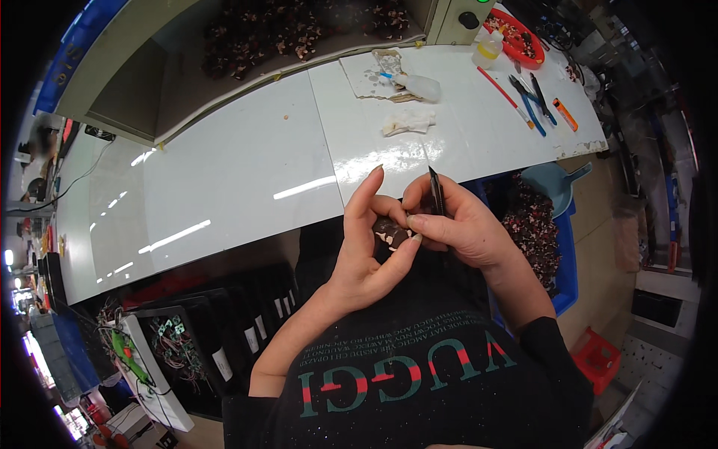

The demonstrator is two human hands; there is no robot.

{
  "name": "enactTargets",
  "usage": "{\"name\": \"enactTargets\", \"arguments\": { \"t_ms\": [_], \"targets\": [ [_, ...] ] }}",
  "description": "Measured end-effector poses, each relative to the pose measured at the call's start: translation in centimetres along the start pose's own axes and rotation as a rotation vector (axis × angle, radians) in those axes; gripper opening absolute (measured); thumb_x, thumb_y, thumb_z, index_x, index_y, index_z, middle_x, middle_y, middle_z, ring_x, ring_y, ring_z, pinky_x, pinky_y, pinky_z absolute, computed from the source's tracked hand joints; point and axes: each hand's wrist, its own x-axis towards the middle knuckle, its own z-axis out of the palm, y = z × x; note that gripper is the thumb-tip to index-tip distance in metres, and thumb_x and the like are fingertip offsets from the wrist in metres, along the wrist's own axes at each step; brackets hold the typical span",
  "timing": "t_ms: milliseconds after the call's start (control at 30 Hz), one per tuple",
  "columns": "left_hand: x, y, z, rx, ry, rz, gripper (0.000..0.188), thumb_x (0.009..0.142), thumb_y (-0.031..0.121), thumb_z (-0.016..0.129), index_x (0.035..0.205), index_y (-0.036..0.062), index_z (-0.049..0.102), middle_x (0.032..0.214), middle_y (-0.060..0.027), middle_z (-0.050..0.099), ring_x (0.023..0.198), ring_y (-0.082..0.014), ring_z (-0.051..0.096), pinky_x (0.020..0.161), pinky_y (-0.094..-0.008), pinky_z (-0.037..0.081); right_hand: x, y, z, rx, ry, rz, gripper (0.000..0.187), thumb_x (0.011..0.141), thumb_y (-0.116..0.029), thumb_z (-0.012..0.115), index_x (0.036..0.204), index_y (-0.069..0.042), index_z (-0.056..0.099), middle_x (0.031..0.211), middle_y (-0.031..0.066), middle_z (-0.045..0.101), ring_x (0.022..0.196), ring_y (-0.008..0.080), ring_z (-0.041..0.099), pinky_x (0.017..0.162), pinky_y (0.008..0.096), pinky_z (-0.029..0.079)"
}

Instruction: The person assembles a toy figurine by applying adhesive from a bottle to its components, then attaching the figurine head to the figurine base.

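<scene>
Just past the table's near edge, my left hand [365, 258] grips a small dark brown part [390, 232] with pale pinkish bits on it. Thumb and fingers close round its sides. My right hand [465, 228] meets it there, thumb and fingertip pinched at the part's right end. A slim black pointed tool [436, 188] is also tucked in the right hand, its tip sticking up past the fingers. Whether it is tweezers or a knife I cannot make out.
Beyond my hands, the white table [239, 142] bears a white cloth [408, 122], a squeeze bottle [417, 87], pliers [532, 105] and an orange cutter [565, 114]. A cabinet [149, 105] holds many dark parts. A blue bin [568, 262] with a scoop [550, 187] stands right.
</scene>
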Motion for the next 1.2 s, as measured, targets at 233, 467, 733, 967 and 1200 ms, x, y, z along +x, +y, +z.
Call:
{"name": "enactTargets", "arguments": {
  "t_ms": [233, 467, 733, 967, 1200],
  "targets": [
    [-1.7, 0.4, 0.0, -0.004, 0.047, 0.0, 0.084, 0.079, -0.001, 0.054, 0.147, 0.0078, 0.005, 0.1, -0.0056, 0.043, 0.09, -0.0106, 0.046, 0.083, -0.0239, 0.04, 0.0, 0.6, 0.8, 0.055, -0.144, 0.051, 0.029, 0.08, -0.01, 0.065, 0.106, -0.006, 0.051, 0.091, -0.0008, 0.052, 0.077, 0.004, 0.048, 0.061, 0.0162, 0.038],
    [-4.0, -1.0, -3.0, -0.026, 0.118, 0.0, 0.084, 0.079, 0.003, 0.054, 0.146, 0.0074, 0.005, 0.099, -0.0057, 0.042, 0.091, -0.0117, 0.045, 0.087, -0.0263, 0.04, 2.6, 2.5, 3.4, 0.037, -0.132, 0.142, 0.03, 0.079, -0.009, 0.065, 0.106, -0.006, 0.051, 0.092, -0.0002, 0.053, 0.078, 0.0048, 0.049, 0.062, 0.0167, 0.039],
    [-4.6, -1.3, -7.9, 0.012, 0.128, 0.084, 0.083, 0.077, 0.001, 0.052, 0.146, 0.0052, 0.007, 0.098, -0.0061, 0.042, 0.09, -0.0123, 0.044, 0.087, -0.0271, 0.039, 6.1, 2.9, 7.2, 0.064, -0.137, 0.174, 0.029, 0.079, -0.006, 0.066, 0.104, -0.006, 0.052, 0.09, -0.0003, 0.053, 0.077, 0.0047, 0.049, 0.06, 0.0163, 0.038],
    [-0.2, -2.5, -10.3, 0.207, 0.115, 0.191, 0.077, 0.078, -0.007, 0.051, 0.143, 0.0042, 0.012, 0.096, -0.0073, 0.044, 0.081, -0.0123, 0.045, 0.076, -0.0249, 0.041, 10.5, 0.7, 7.0, -0.076, -0.122, 0.105, 0.03, 0.08, -0.009, 0.069, 0.103, -0.005, 0.051, 0.092, 0.001, 0.054, 0.082, 0.0073, 0.052, 0.073, 0.0199, 0.043],
    [5.9, -5.6, -11.2, -0.196, 0.162, -0.161, 0.064, 0.079, -0.007, 0.056, 0.134, 0.0057, 0.026, 0.095, -0.0041, 0.044, 0.079, -0.0064, 0.041, 0.07, -0.0204, 0.038, 12.3, -3.6, 1.1, -0.725, 0.125, -0.238, 0.015, 0.096, -0.016, 0.045, 0.101, -0.004, 0.052, 0.083, 0.0027, 0.05, 0.072, 0.0105, 0.048, 0.064, 0.0228, 0.04]
  ]
}}
